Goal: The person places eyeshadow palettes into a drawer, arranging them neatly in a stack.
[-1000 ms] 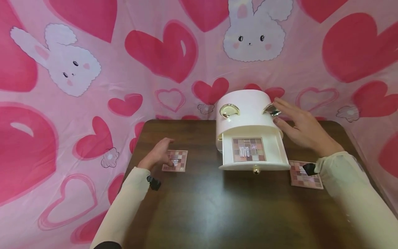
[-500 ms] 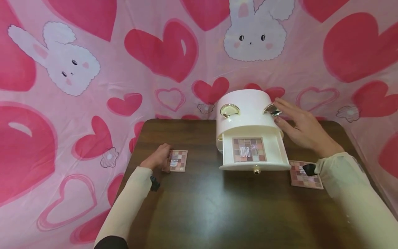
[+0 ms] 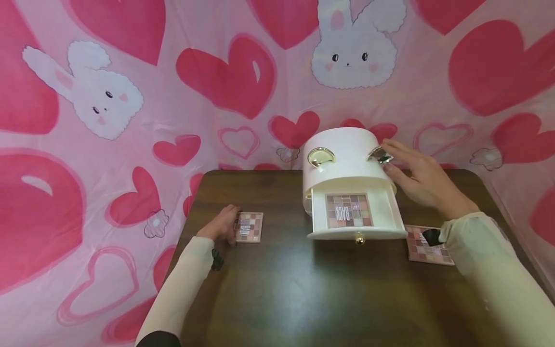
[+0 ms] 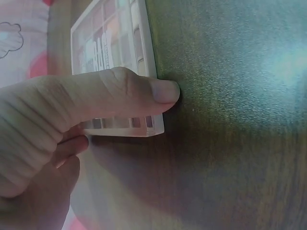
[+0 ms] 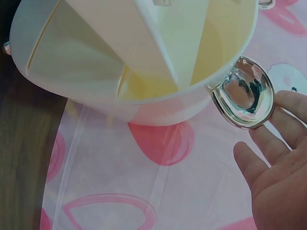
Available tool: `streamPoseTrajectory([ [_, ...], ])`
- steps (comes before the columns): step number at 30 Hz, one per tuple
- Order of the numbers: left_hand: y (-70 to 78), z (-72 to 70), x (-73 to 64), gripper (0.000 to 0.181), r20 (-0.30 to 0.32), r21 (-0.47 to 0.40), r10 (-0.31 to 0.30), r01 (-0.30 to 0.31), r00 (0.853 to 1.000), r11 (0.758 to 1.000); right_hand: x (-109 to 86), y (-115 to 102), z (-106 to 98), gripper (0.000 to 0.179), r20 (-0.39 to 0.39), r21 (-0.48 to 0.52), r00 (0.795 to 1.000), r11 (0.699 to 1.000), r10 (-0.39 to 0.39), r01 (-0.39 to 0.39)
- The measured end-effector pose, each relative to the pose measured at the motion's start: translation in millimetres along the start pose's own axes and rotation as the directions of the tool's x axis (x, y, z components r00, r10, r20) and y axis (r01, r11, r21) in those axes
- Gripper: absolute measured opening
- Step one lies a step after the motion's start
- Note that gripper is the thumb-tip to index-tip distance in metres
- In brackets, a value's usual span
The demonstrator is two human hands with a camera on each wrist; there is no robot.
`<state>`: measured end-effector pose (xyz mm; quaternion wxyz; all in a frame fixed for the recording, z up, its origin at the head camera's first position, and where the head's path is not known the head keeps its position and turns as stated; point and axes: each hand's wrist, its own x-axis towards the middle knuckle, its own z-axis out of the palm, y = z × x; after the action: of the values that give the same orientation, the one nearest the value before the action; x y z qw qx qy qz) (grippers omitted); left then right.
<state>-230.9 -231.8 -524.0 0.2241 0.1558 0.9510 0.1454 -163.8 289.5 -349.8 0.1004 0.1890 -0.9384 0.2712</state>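
- Behind both hands we see a pink cloth backdrop printed with red hearts and white rabbits.
- At far left, our left hand has thumb and fingers clamped round the left end of a flat, clear-lidded palette of pink and brown squares. We see the thumb crossing that end, its tip past the near edge; the fingertips at the far side are hidden.
- Right of those fingers, we have the dark brown wooden table running across to the box.
- Between our two hands stands a rounded white plastic box, with a round gold ornament on the side nearer the left fingers.
- Below and left of the right fingers, its white drawer is pulled out, gold knob in front, a second palette lying inside.
- Our right hand has its fingers slightly apart, fingertips touching the rim of a shiny gold disc on the box.
- Nearer us than the right fingers, a third palette lies on the table, partly covered by a black wrist camera and cream sleeve.
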Motion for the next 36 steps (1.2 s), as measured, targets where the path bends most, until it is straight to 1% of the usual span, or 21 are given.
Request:
streamPoseTrajectory([
  [3,0.8,0.7,-1.0,0.111,-0.005,-0.022,-0.019,0.019,1.0,1.0,-0.7,0.3,0.2,0.062,0.005,0.002,1.0,1.0,0.004,-0.004],
  [6,1.8,-1.4,-3.1,0.107,-0.022,-0.064,-0.017,0.016,1.0,0.998,-1.8,0.8,-1.0,0.061,-0.001,0.001,1.0,1.0,0.005,-0.005],
  [9,-0.9,-4.7,-7.4,0.107,-0.055,-0.104,0.012,-0.018,0.998,0.994,-2.1,1.0,-1.3,0.06,-0.012,0.001,1.0,1.0,0.001,-0.001],
  [13,-7.0,-8.0,-14.1,0.109,-0.112,-0.162,0.036,-0.054,0.993,0.985,-3.0,0.6,-1.3,0.059,-0.019,0.003,1.0,1.0,0.003,-0.003],
  [15,-8.7,-9.2,-18.3,0.109,-0.129,-0.199,0.034,-0.059,0.991,0.978,-3.1,0.2,-0.7,0.059,-0.019,0.007,1.0,1.0,0.007,-0.007],
  [18,-7.3,-13.2,-26.0,0.109,-0.16,-0.223,0.044,-0.079,0.986,0.972,-2.3,-0.1,0.1,0.059,-0.021,0.009,1.0,1.0,0.003,-0.003],
  [20,-4.4,-17.5,-30.3,0.11,-0.186,-0.224,0.053,-0.095,0.981,0.97,-2.0,0.1,0.6,0.058,-0.025,0.009,1.0,1.0,-0.001,0.001],
  [25,5.0,-30.1,-41.7,0.11,-0.262,-0.225,0.088,-0.15,0.961,0.963,-1.2,-1.1,1.7,0.058,-0.025,0.01,1.0,1.0,0.005,-0.005],
  [29,13.3,-39.2,-50.4,0.111,-0.279,-0.257,0.084,-0.158,0.957,0.953,-1.9,-1.2,0.3,0.06,-0.015,0.011,1.0,1.0,0.017,-0.016],
  [30,14.7,-40.7,-52.8,0.111,-0.279,-0.266,0.081,-0.158,0.957,0.951,-1.9,-1.1,0.1,0.06,-0.011,0.011,1.0,1.0,0.019,-0.019],
  [32,16.7,-43.1,-57.1,0.11,-0.291,-0.277,0.085,-0.169,0.953,0.946,-2.0,-0.8,-0.1,0.06,-0.006,0.012,1.0,1.0,0.019,-0.019],
  [36,18.7,-46.2,-63.0,0.108,-0.342,-0.29,0.124,-0.23,0.931,0.929,-2.3,-0.1,-0.4,0.059,-0.008,0.018,1.0,1.0,0.008,-0.008],
])
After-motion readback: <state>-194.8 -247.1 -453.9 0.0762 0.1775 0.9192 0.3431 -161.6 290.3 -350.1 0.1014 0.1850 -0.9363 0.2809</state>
